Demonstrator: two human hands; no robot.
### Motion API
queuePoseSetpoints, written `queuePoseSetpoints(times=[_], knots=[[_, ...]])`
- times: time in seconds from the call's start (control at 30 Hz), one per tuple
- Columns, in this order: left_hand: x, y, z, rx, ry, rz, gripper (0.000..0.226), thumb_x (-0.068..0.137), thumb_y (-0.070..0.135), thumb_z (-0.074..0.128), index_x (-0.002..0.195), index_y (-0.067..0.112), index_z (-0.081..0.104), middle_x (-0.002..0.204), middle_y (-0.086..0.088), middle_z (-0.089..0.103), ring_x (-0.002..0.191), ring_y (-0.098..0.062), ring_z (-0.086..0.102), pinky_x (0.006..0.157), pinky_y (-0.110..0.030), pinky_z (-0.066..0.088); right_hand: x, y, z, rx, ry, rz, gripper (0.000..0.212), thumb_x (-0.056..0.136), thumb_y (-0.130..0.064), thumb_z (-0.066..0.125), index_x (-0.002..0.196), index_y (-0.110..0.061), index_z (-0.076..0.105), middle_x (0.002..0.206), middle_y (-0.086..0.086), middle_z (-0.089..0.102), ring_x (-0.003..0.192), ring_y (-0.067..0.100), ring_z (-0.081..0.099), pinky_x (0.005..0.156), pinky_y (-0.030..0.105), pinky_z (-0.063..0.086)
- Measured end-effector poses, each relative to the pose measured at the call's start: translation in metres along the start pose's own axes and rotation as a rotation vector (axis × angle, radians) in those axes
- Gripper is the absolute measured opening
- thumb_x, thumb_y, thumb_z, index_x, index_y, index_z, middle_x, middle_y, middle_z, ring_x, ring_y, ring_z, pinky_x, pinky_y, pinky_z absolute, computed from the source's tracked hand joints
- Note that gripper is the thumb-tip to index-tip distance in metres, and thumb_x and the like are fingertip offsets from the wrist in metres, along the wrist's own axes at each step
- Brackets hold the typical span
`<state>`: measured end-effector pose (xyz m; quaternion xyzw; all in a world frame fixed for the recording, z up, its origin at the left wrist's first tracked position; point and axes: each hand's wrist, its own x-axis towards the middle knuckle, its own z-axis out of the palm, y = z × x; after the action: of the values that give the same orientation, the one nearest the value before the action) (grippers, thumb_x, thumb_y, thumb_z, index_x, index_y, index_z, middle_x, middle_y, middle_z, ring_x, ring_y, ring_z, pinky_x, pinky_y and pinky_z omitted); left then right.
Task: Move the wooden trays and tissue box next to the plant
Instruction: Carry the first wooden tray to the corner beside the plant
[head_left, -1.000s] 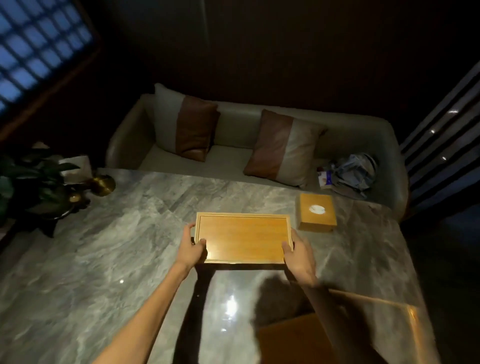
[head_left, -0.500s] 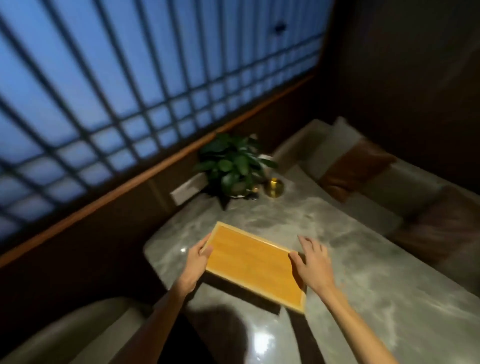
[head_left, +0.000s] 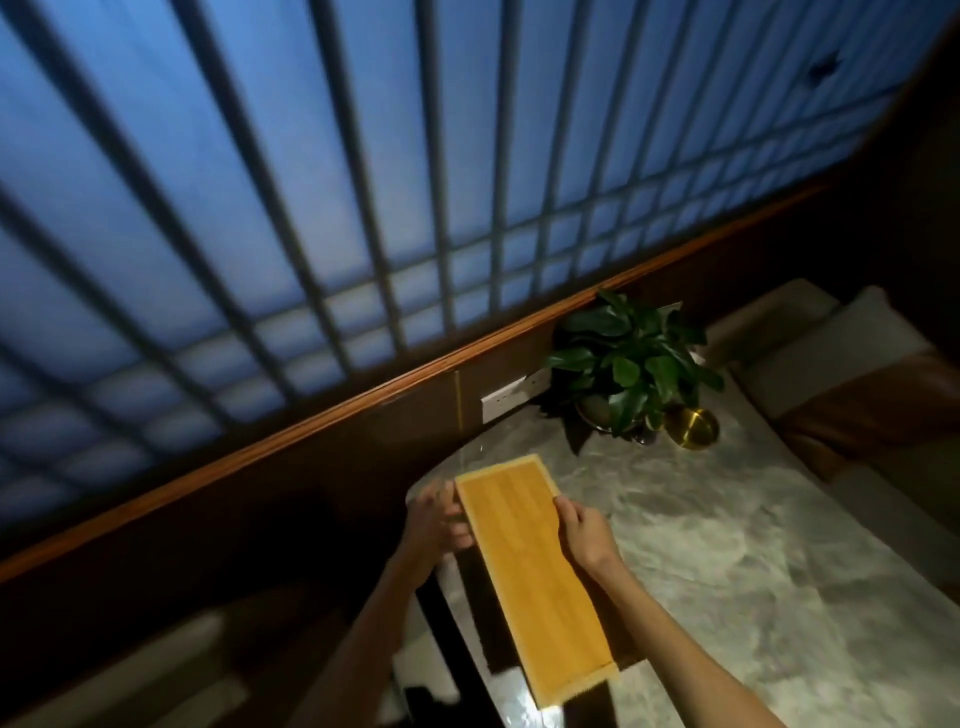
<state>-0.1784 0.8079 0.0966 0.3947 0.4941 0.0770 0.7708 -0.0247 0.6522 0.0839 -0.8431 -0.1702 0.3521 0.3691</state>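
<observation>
A long yellow wooden tray (head_left: 524, 566) is held over the left end of the grey marble table (head_left: 727, 561), its far short end pointing toward the green potted plant (head_left: 631, 366) at the table's far corner. My left hand (head_left: 439, 517) grips the tray's left long edge near the far end. On the opposite long edge my right hand (head_left: 584, 532) grips it. The tray looks slightly lifted, casting a dark shadow beneath. The tissue box and any other tray are out of view.
A small brass bowl (head_left: 693, 427) stands just right of the plant. A wood-panelled wall with a white socket plate (head_left: 511, 397) and a gridded window runs along the table's left. A sofa with a brown cushion (head_left: 878, 410) lies at the right.
The view has swung further left. The tray has turned so its long side now points toward the plant, and both hands have shifted to grip its long edges.
</observation>
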Motion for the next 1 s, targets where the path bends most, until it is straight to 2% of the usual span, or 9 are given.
queuePoseSetpoints(times=[0.07,0.17,0.23,0.33,0.43,0.53,0.63,0.83,1.0], knots=[[0.009,-0.011,0.007,-0.037,0.039,-0.158,0.065,0.097,0.054,0.043,0.144,0.009,0.037,0.134,-0.024,0.055,0.109,-0.040,0.063,0.086,-0.051,0.057,0.014,0.007,0.006,0.118,0.196,0.131,0.045,0.105,-0.030,0.039,0.098,0.001,0.070,0.094,0.019,0.071,0.094,0.035,0.067,0.077,0.035,0.046],[0.016,-0.043,0.009,0.089,0.108,-0.254,0.082,0.088,0.070,0.042,0.153,0.024,0.024,0.146,-0.017,0.048,0.124,-0.038,0.055,0.080,-0.046,0.053,0.034,0.015,0.018,0.246,0.433,0.315,0.050,0.106,-0.032,0.036,0.099,0.006,0.068,0.092,0.021,0.068,0.099,0.041,0.066,0.081,0.041,0.049],[0.023,-0.064,0.013,0.050,0.163,-0.223,0.080,0.085,0.066,0.053,0.151,0.029,0.026,0.153,-0.012,0.038,0.132,-0.038,0.049,0.082,-0.050,0.055,0.049,0.023,0.027,0.297,0.517,0.426,0.051,0.105,-0.034,0.035,0.109,0.006,0.066,0.107,0.026,0.069,0.105,0.044,0.064,0.089,0.048,0.050],[0.040,-0.080,0.029,-0.015,0.251,-0.217,0.066,0.090,0.045,0.061,0.143,0.016,0.033,0.145,-0.017,0.044,0.130,-0.044,0.049,0.091,-0.057,0.053,0.072,0.036,0.043,0.403,0.526,0.564,0.051,0.104,-0.039,0.037,0.119,0.001,0.065,0.119,0.026,0.067,0.112,0.043,0.062,0.097,0.051,0.050],[0.068,-0.089,0.029,0.334,0.408,-0.096,0.047,0.094,0.033,0.058,0.133,0.011,0.041,0.134,-0.019,0.050,0.126,-0.039,0.051,0.100,-0.054,0.051,0.090,0.051,0.056,0.546,0.531,0.658,0.047,0.101,-0.041,0.044,0.114,-0.002,0.066,0.115,0.025,0.068,0.106,0.041,0.062,0.095,0.051,0.051],[0.092,-0.094,0.024,0.709,0.422,-0.115,0.051,0.097,0.041,0.048,0.136,0.011,0.032,0.126,-0.015,0.056,0.116,-0.033,0.058,0.097,-0.048,0.050,0.100,0.061,0.059,0.709,0.466,0.736,0.039,0.101,-0.034,0.048,0.107,0.002,0.064,0.107,0.024,0.066,0.112,0.042,0.060,0.098,0.050,0.048],[0.104,-0.098,0.023,0.936,0.396,-0.079,0.062,0.098,0.047,0.040,0.143,0.009,0.019,0.120,-0.013,0.060,0.109,-0.028,0.061,0.092,-0.044,0.052,0.108,0.070,0.062,0.593,0.511,0.715,0.043,0.100,-0.033,0.052,0.120,0.003,0.064,0.109,0.023,0.066,0.106,0.041,0.063,0.096,0.049,0.052],[0.120,-0.115,0.013,1.079,0.451,0.040,0.060,0.098,0.049,0.038,0.141,0.010,0.023,0.111,-0.010,0.067,0.098,-0.025,0.067,0.082,-0.039,0.057,0.115,0.082,0.062,0.360,0.563,0.703,0.036,0.096,-0.037,0.058,0.103,-0.007,0.077,0.099,0.020,0.075,0.097,0.036,0.070,0.097,0.050,0.054],[0.123,-0.121,0.020,1.011,0.500,0.003,0.053,0.098,0.039,0.045,0.137,0.008,0.026,0.104,-0.013,0.069,0.093,-0.030,0.069,0.077,-0.042,0.058,0.116,0.092,0.063,0.223,0.572,0.626,0.034,0.095,-0.034,0.061,0.110,-0.008,0.076,0.102,0.017,0.077,0.099,0.035,0.071,0.094,0.042,0.055]])
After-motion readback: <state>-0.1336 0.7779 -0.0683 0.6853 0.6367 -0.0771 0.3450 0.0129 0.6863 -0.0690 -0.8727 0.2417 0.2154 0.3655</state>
